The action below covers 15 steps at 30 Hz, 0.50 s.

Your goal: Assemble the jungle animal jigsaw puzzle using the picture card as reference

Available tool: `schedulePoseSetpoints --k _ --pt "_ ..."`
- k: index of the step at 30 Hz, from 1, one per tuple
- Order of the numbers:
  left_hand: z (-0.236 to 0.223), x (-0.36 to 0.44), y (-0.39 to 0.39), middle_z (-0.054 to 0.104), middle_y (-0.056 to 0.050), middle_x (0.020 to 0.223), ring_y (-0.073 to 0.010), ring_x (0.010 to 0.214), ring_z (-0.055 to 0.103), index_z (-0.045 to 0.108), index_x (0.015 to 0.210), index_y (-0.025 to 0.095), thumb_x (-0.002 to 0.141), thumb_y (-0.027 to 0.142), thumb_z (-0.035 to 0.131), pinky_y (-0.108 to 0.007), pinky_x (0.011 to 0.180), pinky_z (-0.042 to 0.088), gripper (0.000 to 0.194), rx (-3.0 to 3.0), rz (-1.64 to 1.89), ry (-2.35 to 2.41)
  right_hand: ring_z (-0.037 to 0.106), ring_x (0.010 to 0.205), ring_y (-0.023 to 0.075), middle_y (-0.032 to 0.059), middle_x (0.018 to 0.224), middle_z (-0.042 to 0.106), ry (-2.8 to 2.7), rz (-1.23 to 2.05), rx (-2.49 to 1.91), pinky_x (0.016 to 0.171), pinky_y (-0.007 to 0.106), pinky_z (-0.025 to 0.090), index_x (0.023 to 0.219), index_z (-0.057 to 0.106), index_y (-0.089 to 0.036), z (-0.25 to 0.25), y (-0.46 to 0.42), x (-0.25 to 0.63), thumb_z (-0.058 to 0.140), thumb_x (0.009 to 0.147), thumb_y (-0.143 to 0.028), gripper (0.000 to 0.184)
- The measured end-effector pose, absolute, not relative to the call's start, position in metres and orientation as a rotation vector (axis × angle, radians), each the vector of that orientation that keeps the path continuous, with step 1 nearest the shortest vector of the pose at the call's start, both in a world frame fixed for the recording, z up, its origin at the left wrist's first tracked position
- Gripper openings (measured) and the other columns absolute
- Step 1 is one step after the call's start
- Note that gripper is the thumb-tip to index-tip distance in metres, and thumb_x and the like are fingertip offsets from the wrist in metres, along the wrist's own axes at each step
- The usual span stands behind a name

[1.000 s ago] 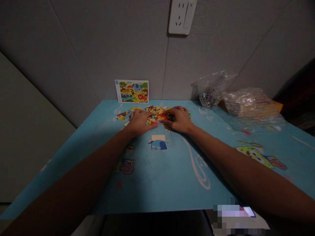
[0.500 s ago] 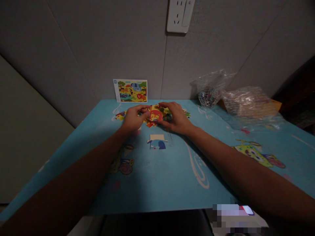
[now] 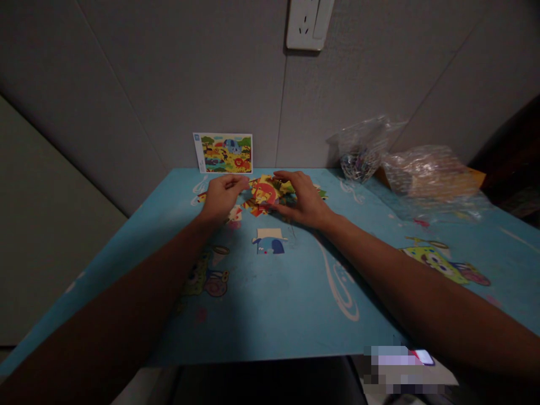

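My right hand (image 3: pixel 304 199) is over the pile, its thumb and fingers around the right side of a jigsaw puzzle piece (image 3: pixel 264 191) with a red-maned lion on yellow. My left hand (image 3: pixel 223 196) is just left of that piece, apart from it, with thumb and fingers pressed together; whether anything small is between them is hidden. Beneath and around both hands lies a pile of colourful puzzle pieces (image 3: pixel 255 210), partly covered. Nearer to me, a separate puzzle piece (image 3: pixel 270 246) with a blue elephant lies on the table.
A picture card (image 3: pixel 225 154) of an animal scene leans on the wall behind the pile. At the back right are a clear bag (image 3: pixel 360 157) of small items and a plastic-wrapped bundle (image 3: pixel 434 174). The blue table cover (image 3: pixel 270 315) carries cartoon prints. A socket (image 3: pixel 310 25) is above.
My left hand has drawn back leftward off the lion piece, its fingers closing together. The lion piece is now tilted differently beside my right hand, which has barely moved.
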State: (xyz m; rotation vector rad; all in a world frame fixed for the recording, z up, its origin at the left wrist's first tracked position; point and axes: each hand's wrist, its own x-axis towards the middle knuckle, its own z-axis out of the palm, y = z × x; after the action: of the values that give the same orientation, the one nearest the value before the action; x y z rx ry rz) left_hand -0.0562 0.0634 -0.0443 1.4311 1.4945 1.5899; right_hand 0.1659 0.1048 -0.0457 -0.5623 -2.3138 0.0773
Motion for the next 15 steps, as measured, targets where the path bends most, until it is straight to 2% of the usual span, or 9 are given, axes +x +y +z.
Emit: schedulePoseSetpoints --k 5,11,15 --pt "-0.048 -0.054 0.064 0.07 -0.004 0.07 -0.0167 0.065 0.061 0.071 0.072 0.016 0.071 0.041 0.073 -0.029 0.066 0.05 0.025 1.627 1.438 1.579 0.056 0.113 0.0319 0.0152 0.126 0.063 -2.308 0.11 -0.523 0.097 0.048 0.044 0.141 0.043 -0.02 -0.047 0.104 0.164 0.068 0.085 -0.049 0.068" --pt "-0.044 -0.06 0.064 0.065 -0.001 0.066 -0.0156 0.063 0.058 0.067 0.066 0.017 0.071 0.033 0.066 -0.027 0.061 0.047 0.016 1.484 1.569 1.667 0.056 0.114 0.0324 0.0159 0.125 0.062 -2.302 0.18 -0.512 0.1 0.051 0.044 0.147 0.036 -0.019 -0.05 0.108 0.164 0.068 0.084 -0.051 0.077" --pt "-0.044 -0.073 0.065 0.065 -0.005 0.074 -0.0209 0.072 0.061 0.063 0.07 0.019 0.075 0.031 0.056 -0.033 0.066 0.048 0.015 1.318 1.559 1.95 0.055 0.115 0.0351 0.017 0.127 0.062 -2.3 0.131 -0.599 0.1 0.054 0.042 0.147 0.036 -0.019 -0.053 0.112 0.166 0.069 0.083 -0.049 0.077"
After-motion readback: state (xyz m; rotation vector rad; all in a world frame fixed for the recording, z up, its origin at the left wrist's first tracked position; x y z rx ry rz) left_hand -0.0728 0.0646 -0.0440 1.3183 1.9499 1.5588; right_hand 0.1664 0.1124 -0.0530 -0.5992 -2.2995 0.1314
